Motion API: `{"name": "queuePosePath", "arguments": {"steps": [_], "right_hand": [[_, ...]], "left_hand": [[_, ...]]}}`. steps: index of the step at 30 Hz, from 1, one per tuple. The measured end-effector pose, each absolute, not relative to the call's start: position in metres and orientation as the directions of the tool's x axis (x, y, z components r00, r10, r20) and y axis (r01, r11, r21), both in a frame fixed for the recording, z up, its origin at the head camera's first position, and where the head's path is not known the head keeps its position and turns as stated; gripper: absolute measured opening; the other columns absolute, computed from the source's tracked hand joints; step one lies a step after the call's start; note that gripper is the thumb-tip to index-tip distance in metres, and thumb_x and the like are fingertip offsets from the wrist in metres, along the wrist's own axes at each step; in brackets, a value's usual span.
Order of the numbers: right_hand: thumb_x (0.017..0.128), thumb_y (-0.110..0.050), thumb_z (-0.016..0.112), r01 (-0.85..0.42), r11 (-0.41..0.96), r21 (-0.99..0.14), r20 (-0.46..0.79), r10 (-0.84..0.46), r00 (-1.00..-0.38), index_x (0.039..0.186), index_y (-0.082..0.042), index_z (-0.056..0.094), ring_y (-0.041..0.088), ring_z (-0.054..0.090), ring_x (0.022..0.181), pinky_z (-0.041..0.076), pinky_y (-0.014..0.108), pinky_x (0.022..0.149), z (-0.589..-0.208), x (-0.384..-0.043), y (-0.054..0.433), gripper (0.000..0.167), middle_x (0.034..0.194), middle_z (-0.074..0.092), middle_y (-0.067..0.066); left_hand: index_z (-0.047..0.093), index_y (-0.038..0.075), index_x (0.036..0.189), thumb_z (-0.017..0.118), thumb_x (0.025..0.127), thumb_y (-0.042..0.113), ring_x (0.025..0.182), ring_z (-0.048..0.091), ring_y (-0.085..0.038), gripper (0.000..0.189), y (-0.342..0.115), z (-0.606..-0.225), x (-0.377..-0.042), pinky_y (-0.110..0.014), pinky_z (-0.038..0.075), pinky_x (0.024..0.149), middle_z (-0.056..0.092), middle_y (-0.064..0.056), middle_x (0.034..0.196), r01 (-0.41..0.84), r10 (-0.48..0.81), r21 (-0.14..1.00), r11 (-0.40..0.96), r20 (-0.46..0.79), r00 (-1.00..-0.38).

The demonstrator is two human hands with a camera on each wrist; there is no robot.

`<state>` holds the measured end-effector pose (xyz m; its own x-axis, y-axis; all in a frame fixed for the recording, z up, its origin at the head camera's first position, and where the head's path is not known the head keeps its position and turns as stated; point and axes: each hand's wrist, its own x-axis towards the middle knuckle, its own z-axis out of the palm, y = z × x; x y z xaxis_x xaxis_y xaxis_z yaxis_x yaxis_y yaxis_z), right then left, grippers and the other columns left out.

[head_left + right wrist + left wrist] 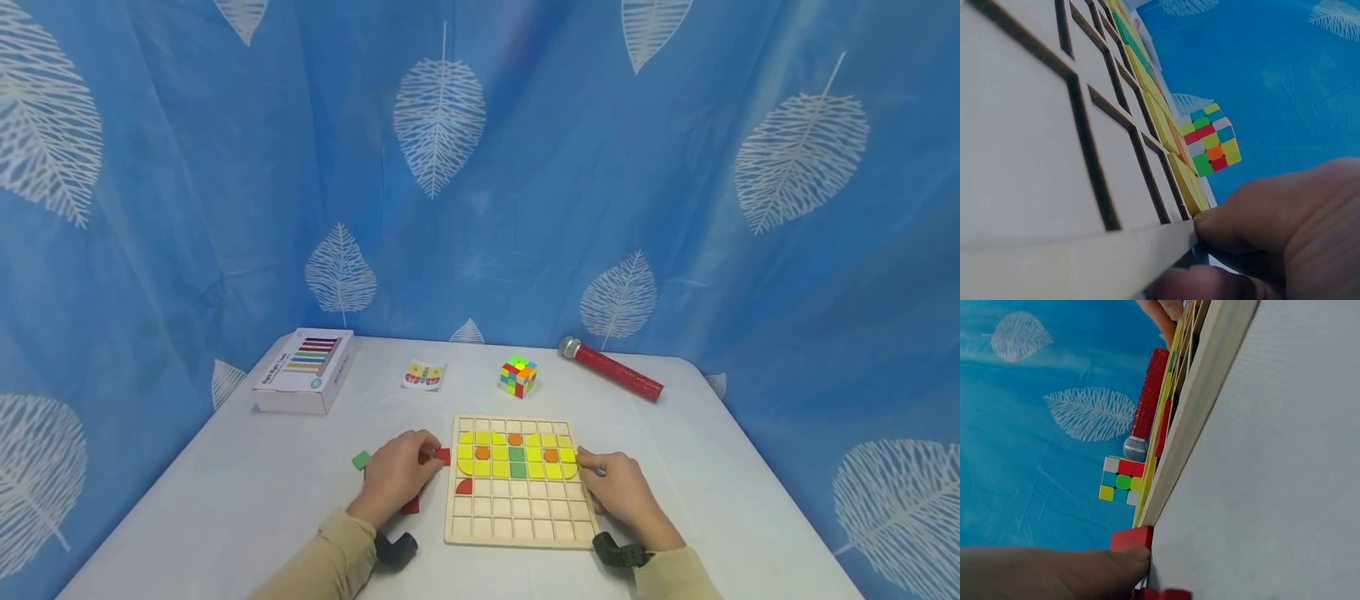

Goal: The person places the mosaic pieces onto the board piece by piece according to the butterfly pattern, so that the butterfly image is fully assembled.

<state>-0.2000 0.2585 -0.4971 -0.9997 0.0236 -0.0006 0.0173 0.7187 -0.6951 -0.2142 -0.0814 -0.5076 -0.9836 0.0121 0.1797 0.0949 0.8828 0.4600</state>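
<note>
A wooden grid board (504, 533) lies on the table, its upper rows filled with yellow, orange and green tiles. One red quarter-round tile (464, 487) sits in a lower cell at the left. Just off the board's left edge, my left hand (397, 471) pinches a red tile (1127, 538), the thumb showing on it in the left wrist view. More red tiles (410, 506) lie partly hidden under that hand, and a green tile (361, 460) is beside it. My right hand (621, 490) grips the board's right edge, thumb near the last yellow tile.
Behind the board are a picture card (423, 376) with a butterfly pattern and a colour cube (518, 377). A white box (303, 371) stands at the back left, a red microphone (613, 369) at the back right. A blue curtain (525, 208) surrounds the table.
</note>
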Motion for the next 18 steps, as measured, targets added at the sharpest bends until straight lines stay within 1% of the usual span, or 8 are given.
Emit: {"name": "queuePosePath", "arguments": {"steps": [3, 6, 10, 12, 15, 18], "right_hand": [[0.096, -0.017, 0.069, 0.016, 0.722, -0.691, 0.003, 0.025, -1.000, 0.127, -0.008, 0.072, 0.014, 0.050, 0.039, 0.045, 0.028, 0.042, -0.497, -0.200, 0.258, 0.033, 0.143, 0.062, 0.009], [0.096, -0.017, 0.069, 0.020, 0.719, -0.695, 0.002, 0.030, -1.000, 0.127, -0.008, 0.072, 0.014, 0.050, 0.039, 0.045, 0.028, 0.042, -0.498, -0.199, 0.258, 0.033, 0.143, 0.062, 0.009], [0.095, -0.016, 0.069, 0.028, 0.713, -0.701, -0.007, 0.032, -0.999, 0.127, -0.008, 0.072, 0.014, 0.050, 0.039, 0.045, 0.028, 0.041, -0.499, -0.199, 0.259, 0.033, 0.143, 0.062, 0.010], [0.095, -0.015, 0.069, 0.029, 0.714, -0.699, -0.008, 0.033, -0.999, 0.127, -0.008, 0.072, 0.013, 0.049, 0.039, 0.045, 0.028, 0.042, -0.499, -0.199, 0.258, 0.033, 0.143, 0.062, 0.010], [0.095, -0.015, 0.069, 0.023, 0.718, -0.696, 0.002, 0.033, -0.999, 0.127, -0.008, 0.072, 0.013, 0.049, 0.039, 0.045, 0.028, 0.041, -0.498, -0.199, 0.258, 0.033, 0.143, 0.062, 0.010], [0.095, -0.016, 0.069, 0.021, 0.721, -0.693, 0.005, 0.034, -0.999, 0.128, -0.008, 0.072, 0.013, 0.048, 0.039, 0.045, 0.028, 0.042, -0.497, -0.199, 0.257, 0.034, 0.143, 0.062, 0.011]], "left_hand": [[0.075, 0.023, 0.102, 0.085, 0.086, 0.029, 0.079, 0.059, -0.011, 0.020, -0.083, -0.508, -0.213, -0.031, 0.054, 0.072, 0.073, 0.007, 0.096, 0.094, -0.011, 0.532, 0.842, 0.190, -0.982], [0.076, 0.025, 0.100, 0.081, 0.089, 0.028, 0.079, 0.059, -0.012, 0.012, -0.082, -0.507, -0.212, -0.031, 0.053, 0.071, 0.074, 0.007, 0.097, 0.088, -0.030, 0.575, 0.813, 0.192, -0.981], [0.076, 0.026, 0.100, 0.080, 0.090, 0.031, 0.080, 0.058, -0.012, 0.012, -0.080, -0.505, -0.210, -0.030, 0.051, 0.072, 0.074, 0.008, 0.098, 0.060, -0.063, 0.611, 0.790, 0.178, -0.982], [0.076, 0.026, 0.099, 0.080, 0.090, 0.031, 0.080, 0.057, -0.012, 0.011, -0.078, -0.503, -0.208, -0.029, 0.050, 0.072, 0.074, 0.008, 0.099, 0.065, -0.067, 0.630, 0.774, 0.183, -0.981], [0.077, 0.027, 0.097, 0.080, 0.089, 0.031, 0.078, 0.055, -0.011, 0.009, -0.074, -0.499, -0.204, -0.028, 0.047, 0.069, 0.073, 0.010, 0.094, 0.100, -0.042, 0.665, 0.740, 0.195, -0.980], [0.077, 0.027, 0.093, 0.080, 0.088, 0.030, 0.077, 0.055, -0.009, 0.006, -0.068, -0.496, -0.198, -0.026, 0.045, 0.065, 0.071, 0.015, 0.087, 0.142, 0.015, 0.694, 0.706, 0.187, -0.982]]}}
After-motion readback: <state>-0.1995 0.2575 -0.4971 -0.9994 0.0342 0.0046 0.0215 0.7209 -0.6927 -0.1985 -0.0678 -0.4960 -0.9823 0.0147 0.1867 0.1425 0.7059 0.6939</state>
